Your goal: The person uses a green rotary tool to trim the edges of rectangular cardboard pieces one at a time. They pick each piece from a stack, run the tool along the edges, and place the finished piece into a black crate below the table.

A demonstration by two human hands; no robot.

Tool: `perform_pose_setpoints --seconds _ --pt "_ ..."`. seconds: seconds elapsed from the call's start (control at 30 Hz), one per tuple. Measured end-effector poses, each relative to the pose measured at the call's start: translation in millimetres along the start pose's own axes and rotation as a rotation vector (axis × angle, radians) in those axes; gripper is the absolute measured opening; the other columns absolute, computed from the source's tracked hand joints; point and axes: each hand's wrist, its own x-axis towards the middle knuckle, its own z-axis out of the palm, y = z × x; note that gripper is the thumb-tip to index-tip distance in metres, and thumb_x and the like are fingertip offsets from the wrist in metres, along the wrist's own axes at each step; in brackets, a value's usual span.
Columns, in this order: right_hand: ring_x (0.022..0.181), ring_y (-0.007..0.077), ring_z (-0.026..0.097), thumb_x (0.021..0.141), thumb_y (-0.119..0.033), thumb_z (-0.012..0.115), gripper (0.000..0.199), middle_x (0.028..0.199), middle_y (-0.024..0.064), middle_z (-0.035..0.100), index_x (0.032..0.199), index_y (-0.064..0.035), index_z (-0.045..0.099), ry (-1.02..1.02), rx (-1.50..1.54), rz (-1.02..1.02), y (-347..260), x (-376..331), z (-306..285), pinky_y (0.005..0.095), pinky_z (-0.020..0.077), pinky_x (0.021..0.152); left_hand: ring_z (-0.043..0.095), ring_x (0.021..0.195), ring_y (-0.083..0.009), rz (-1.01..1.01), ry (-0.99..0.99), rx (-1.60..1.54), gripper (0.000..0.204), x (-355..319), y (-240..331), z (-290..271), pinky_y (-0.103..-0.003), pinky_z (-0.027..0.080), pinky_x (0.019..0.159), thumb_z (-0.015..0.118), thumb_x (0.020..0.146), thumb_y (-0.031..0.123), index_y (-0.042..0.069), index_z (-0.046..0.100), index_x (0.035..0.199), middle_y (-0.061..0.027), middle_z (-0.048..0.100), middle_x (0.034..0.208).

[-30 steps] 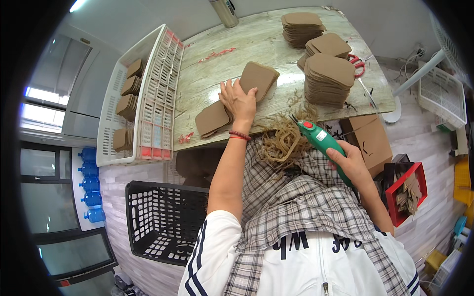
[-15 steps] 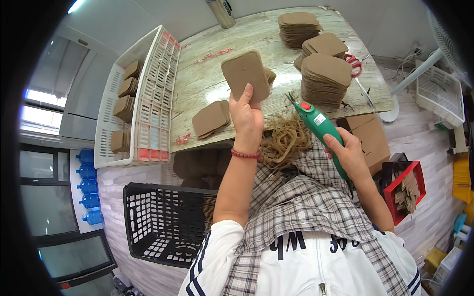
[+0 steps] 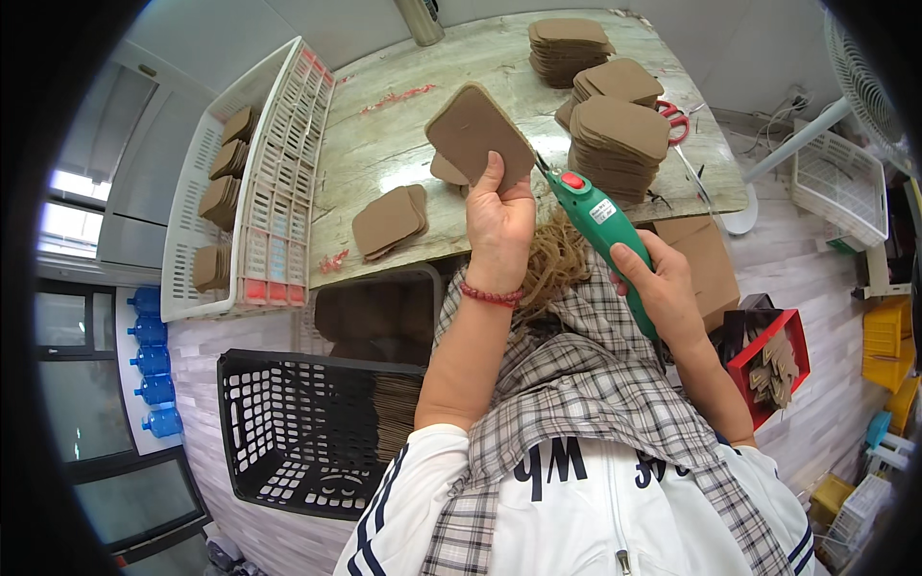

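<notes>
My left hand (image 3: 501,219) grips a flat brown pad with rounded corners (image 3: 478,134), thumb on top, raised above the table. In my right hand (image 3: 663,288) is a green electric cutter (image 3: 605,221) with a red button and a pointed, scissor-like tip. That tip meets the right edge of the pad; whether it bites into the edge is too small to tell. Beneath my hands, a tangle of tan trimmed strips (image 3: 557,264) lies at the table edge on my plaid apron. A small pile of pads (image 3: 389,223) rests left of my left hand.
Stacks of brown pads (image 3: 618,144) stand at the table's right, beside red-handled scissors (image 3: 675,123). A white crate (image 3: 288,182) with pads is at the left. Below are a black crate (image 3: 298,432), a cardboard box (image 3: 696,264) and a red bin (image 3: 783,370). A fan (image 3: 860,86) stands far right.
The pad has turned in my left hand, its right corner now lower. The cutter has moved left and up, bringing its tip from apart to the pad's edge. The whole view has shifted slightly.
</notes>
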Motion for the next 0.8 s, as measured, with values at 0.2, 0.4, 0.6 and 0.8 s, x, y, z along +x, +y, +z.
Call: perform_pose_setpoints --seconds 0.2,0.4,0.6,0.8 --pt "0.058 0.0053 0.051 0.090 -0.029 0.064 0.033 0.069 0.0011 0.058 0.100 0.0022 0.063 0.013 -0.022 -0.003 2 3 -3 0.0203 0.0418 0.054 0.056 0.111 -0.0238 -0.060 0.023 0.031 0.039 -10 -10 -5 -0.039 0.047 0.100 0.062 0.086 -0.004 0.002 0.050 0.122 -0.0089 0.058 0.119" --pt "0.058 0.0060 0.053 0.089 -0.031 0.065 0.034 0.068 0.0020 0.059 0.100 0.0016 0.063 0.024 -0.027 0.003 -2 7 -6 0.0205 0.0423 0.053 0.055 0.113 -0.0242 -0.115 0.018 0.092 0.037 -23 -19 -16 -0.038 0.045 0.101 0.059 0.087 -0.003 0.001 0.049 0.123 -0.0102 0.057 0.120" --pt "0.057 0.0057 0.052 0.089 -0.032 0.065 0.033 0.068 0.0014 0.059 0.098 0.0002 0.063 0.046 -0.004 0.003 -8 12 -10 0.0206 0.0420 0.053 0.056 0.112 -0.0226 -0.129 -0.055 0.221 0.038 -33 -25 -27 -0.037 0.046 0.099 0.059 0.087 -0.004 0.004 0.050 0.123 -0.0090 0.057 0.121" --pt "0.060 0.0066 0.052 0.092 -0.033 0.061 0.033 0.071 0.0019 0.058 0.100 -0.0002 0.061 0.006 0.007 0.022 -13 14 -21 0.0202 0.0420 0.056 0.058 0.109 -0.0233 -0.131 -0.085 0.382 0.039 -37 -16 -36 -0.039 0.049 0.095 0.058 0.086 -0.007 0.005 0.051 0.122 -0.0098 0.059 0.119"
